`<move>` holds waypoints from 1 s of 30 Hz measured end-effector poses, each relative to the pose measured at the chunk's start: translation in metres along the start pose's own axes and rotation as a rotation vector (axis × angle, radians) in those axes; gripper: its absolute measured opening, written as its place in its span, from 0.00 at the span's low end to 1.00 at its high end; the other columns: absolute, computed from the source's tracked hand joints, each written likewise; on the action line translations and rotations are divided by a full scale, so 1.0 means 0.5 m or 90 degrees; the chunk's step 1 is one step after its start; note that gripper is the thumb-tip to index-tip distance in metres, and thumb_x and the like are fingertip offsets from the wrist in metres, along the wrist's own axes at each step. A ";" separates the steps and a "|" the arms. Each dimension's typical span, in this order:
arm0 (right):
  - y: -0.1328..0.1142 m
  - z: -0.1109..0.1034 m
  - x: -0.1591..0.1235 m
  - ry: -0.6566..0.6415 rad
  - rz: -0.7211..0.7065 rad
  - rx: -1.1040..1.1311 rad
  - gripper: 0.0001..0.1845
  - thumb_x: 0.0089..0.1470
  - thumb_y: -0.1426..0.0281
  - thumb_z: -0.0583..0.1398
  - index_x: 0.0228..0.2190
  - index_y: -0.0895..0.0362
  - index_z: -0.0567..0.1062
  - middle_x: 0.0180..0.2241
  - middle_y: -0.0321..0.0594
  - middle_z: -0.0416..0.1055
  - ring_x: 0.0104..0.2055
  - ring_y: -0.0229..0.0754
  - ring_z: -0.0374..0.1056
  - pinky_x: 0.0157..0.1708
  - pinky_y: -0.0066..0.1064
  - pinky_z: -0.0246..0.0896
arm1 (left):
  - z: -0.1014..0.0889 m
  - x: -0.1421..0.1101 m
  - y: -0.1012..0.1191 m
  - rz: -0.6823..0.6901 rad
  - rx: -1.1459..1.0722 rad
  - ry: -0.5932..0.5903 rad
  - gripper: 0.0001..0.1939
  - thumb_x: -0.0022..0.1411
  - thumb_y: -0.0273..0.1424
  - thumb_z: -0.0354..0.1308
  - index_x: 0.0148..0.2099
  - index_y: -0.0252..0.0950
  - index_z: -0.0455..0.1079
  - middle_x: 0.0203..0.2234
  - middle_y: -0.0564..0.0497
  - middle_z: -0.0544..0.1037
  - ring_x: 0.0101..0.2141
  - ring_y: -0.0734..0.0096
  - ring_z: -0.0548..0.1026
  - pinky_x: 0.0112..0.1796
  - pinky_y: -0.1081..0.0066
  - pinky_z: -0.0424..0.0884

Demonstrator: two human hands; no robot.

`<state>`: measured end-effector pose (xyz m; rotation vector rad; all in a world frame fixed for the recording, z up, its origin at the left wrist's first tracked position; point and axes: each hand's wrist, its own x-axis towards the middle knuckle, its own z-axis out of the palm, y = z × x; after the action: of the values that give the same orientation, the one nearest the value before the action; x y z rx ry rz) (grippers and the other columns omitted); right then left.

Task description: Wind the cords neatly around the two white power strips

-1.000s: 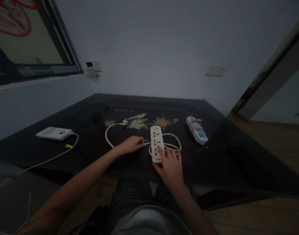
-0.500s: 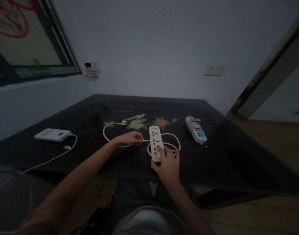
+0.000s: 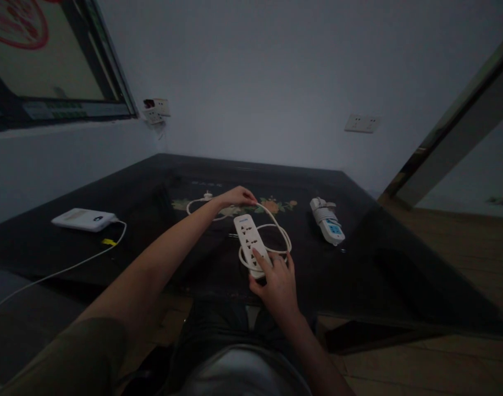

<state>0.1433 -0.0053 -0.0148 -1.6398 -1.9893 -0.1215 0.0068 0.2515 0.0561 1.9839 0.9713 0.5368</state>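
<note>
A white power strip lies tilted on the dark table, its sockets facing up. My right hand grips its near end, thumb at the bottom edge and fingers over the top and side, where loops of cable pass. Beyond the strip, my left hand pinches the white cable, which curves from my fingertips down to the right and round to the near end of the strip. The rest of the cable runs left behind my forearm to its plug, lying on the table.
A second power strip, wrapped in its own cord, lies to the right. On the left are a white power bank with a cable and a yellow tag. Wall sockets are above the black table.
My left hand has moved away from me and slightly right, drawing the cable over the far side of the strip. The strip has turned and shifted left; my right hand stays on it.
</note>
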 end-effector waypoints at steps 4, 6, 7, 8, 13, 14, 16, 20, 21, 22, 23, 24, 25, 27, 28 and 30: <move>-0.002 0.002 0.003 0.004 0.006 0.003 0.30 0.48 0.66 0.63 0.55 0.49 0.68 0.43 0.45 0.71 0.47 0.50 0.64 0.59 0.53 0.41 | -0.004 -0.010 0.100 0.159 0.055 -0.001 0.12 0.52 0.31 0.62 0.37 0.29 0.77 0.28 0.46 0.78 0.28 0.74 0.71 0.32 0.72 0.65; -0.003 0.003 0.004 0.008 0.003 0.004 0.30 0.48 0.65 0.63 0.54 0.50 0.68 0.43 0.45 0.71 0.49 0.52 0.63 0.60 0.56 0.40 | -0.003 -0.035 0.146 0.210 0.091 -0.012 0.13 0.53 0.33 0.61 0.38 0.30 0.77 0.31 0.45 0.79 0.31 0.72 0.73 0.35 0.71 0.66; -0.003 0.001 0.002 0.014 -0.006 0.009 0.30 0.48 0.64 0.64 0.54 0.51 0.68 0.44 0.46 0.71 0.50 0.53 0.63 0.60 0.57 0.39 | -0.002 -0.049 0.165 0.226 0.117 -0.012 0.13 0.54 0.34 0.61 0.39 0.30 0.77 0.31 0.45 0.80 0.31 0.72 0.73 0.35 0.71 0.66; -0.001 -0.003 -0.001 0.026 -0.019 0.021 0.30 0.48 0.63 0.64 0.54 0.52 0.69 0.45 0.47 0.70 0.51 0.54 0.62 0.60 0.58 0.39 | -0.002 -0.063 0.181 0.238 0.142 -0.006 0.13 0.54 0.34 0.60 0.39 0.31 0.77 0.31 0.45 0.80 0.32 0.71 0.73 0.35 0.72 0.66; 0.041 -0.059 -0.038 0.154 -0.069 0.171 0.18 0.56 0.66 0.58 0.49 0.54 0.70 0.50 0.46 0.67 0.54 0.49 0.59 0.53 0.46 0.57 | -0.010 -0.124 0.226 0.299 0.213 0.042 0.12 0.56 0.34 0.59 0.38 0.32 0.77 0.30 0.46 0.79 0.31 0.72 0.74 0.34 0.73 0.67; 0.057 -0.072 -0.047 0.189 -0.045 0.191 0.15 0.58 0.67 0.57 0.47 0.54 0.71 0.47 0.46 0.68 0.52 0.47 0.61 0.51 0.44 0.59 | -0.015 -0.134 0.232 0.307 0.213 0.053 0.12 0.56 0.34 0.59 0.38 0.32 0.77 0.30 0.47 0.79 0.31 0.73 0.74 0.34 0.73 0.67; 0.094 -0.091 -0.062 0.247 0.026 0.208 0.10 0.59 0.68 0.54 0.41 0.55 0.73 0.41 0.45 0.71 0.46 0.46 0.64 0.46 0.41 0.62 | -0.026 -0.154 0.245 0.315 0.205 0.073 0.12 0.56 0.35 0.59 0.37 0.32 0.77 0.29 0.47 0.78 0.30 0.73 0.73 0.33 0.73 0.67; 0.145 -0.087 -0.076 0.170 0.112 0.240 0.09 0.59 0.67 0.54 0.38 0.56 0.73 0.38 0.44 0.72 0.41 0.45 0.68 0.42 0.40 0.64 | -0.057 -0.204 0.274 0.308 0.204 0.104 0.12 0.56 0.37 0.59 0.34 0.32 0.76 0.26 0.49 0.77 0.29 0.75 0.72 0.32 0.74 0.67; 0.146 -0.079 -0.076 0.139 0.115 0.248 0.10 0.58 0.67 0.55 0.39 0.56 0.73 0.38 0.45 0.73 0.41 0.46 0.68 0.42 0.40 0.65 | -0.067 -0.218 0.281 0.302 0.206 0.112 0.12 0.55 0.37 0.60 0.33 0.32 0.76 0.25 0.50 0.76 0.28 0.75 0.72 0.31 0.75 0.66; 0.140 -0.070 -0.074 0.114 0.113 0.254 0.11 0.58 0.67 0.55 0.41 0.56 0.72 0.39 0.45 0.73 0.42 0.46 0.69 0.43 0.40 0.65 | -0.077 -0.232 0.287 0.297 0.207 0.121 0.13 0.55 0.38 0.60 0.32 0.32 0.75 0.24 0.51 0.75 0.27 0.76 0.71 0.30 0.75 0.66; 0.128 -0.061 -0.071 0.096 0.107 0.259 0.12 0.57 0.67 0.56 0.42 0.56 0.72 0.41 0.46 0.72 0.43 0.46 0.68 0.44 0.40 0.65 | -0.088 -0.246 0.293 0.294 0.209 0.133 0.13 0.54 0.38 0.60 0.32 0.32 0.75 0.23 0.52 0.74 0.26 0.76 0.70 0.28 0.76 0.65; 0.112 -0.052 -0.067 0.080 0.097 0.261 0.14 0.57 0.67 0.56 0.44 0.56 0.71 0.43 0.46 0.72 0.45 0.47 0.68 0.45 0.41 0.65 | -0.100 -0.259 0.298 0.293 0.213 0.149 0.13 0.54 0.39 0.61 0.31 0.32 0.75 0.22 0.52 0.74 0.25 0.77 0.69 0.27 0.76 0.63; 0.092 -0.043 -0.061 0.065 0.086 0.260 0.16 0.56 0.67 0.57 0.46 0.56 0.70 0.45 0.46 0.71 0.47 0.47 0.67 0.47 0.41 0.65 | -0.112 -0.270 0.302 0.290 0.222 0.168 0.13 0.53 0.39 0.61 0.31 0.32 0.75 0.21 0.53 0.73 0.24 0.77 0.69 0.26 0.76 0.62; 0.046 -0.026 -0.043 0.030 0.066 0.242 0.23 0.53 0.67 0.60 0.51 0.54 0.67 0.50 0.46 0.68 0.52 0.48 0.64 0.49 0.41 0.64 | -0.136 -0.289 0.307 0.280 0.246 0.206 0.13 0.52 0.39 0.62 0.31 0.32 0.75 0.20 0.53 0.72 0.25 0.76 0.69 0.26 0.76 0.62; 0.025 -0.017 -0.033 0.013 0.061 0.226 0.27 0.51 0.67 0.62 0.53 0.54 0.65 0.52 0.46 0.65 0.54 0.49 0.63 0.50 0.42 0.64 | -0.147 -0.295 0.308 0.274 0.257 0.222 0.13 0.52 0.39 0.62 0.31 0.32 0.75 0.21 0.53 0.72 0.25 0.76 0.70 0.27 0.76 0.63; -0.009 0.001 -0.011 -0.016 0.059 0.184 0.35 0.48 0.66 0.64 0.57 0.52 0.62 0.57 0.46 0.60 0.57 0.52 0.59 0.50 0.44 0.64 | -0.168 -0.300 0.303 0.255 0.265 0.248 0.13 0.52 0.38 0.62 0.31 0.32 0.75 0.22 0.52 0.73 0.27 0.74 0.71 0.29 0.76 0.64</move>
<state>0.1396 -0.0111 -0.0165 -1.5459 -1.8458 0.2125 -0.0745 0.1222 0.2270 2.5314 0.9739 1.0427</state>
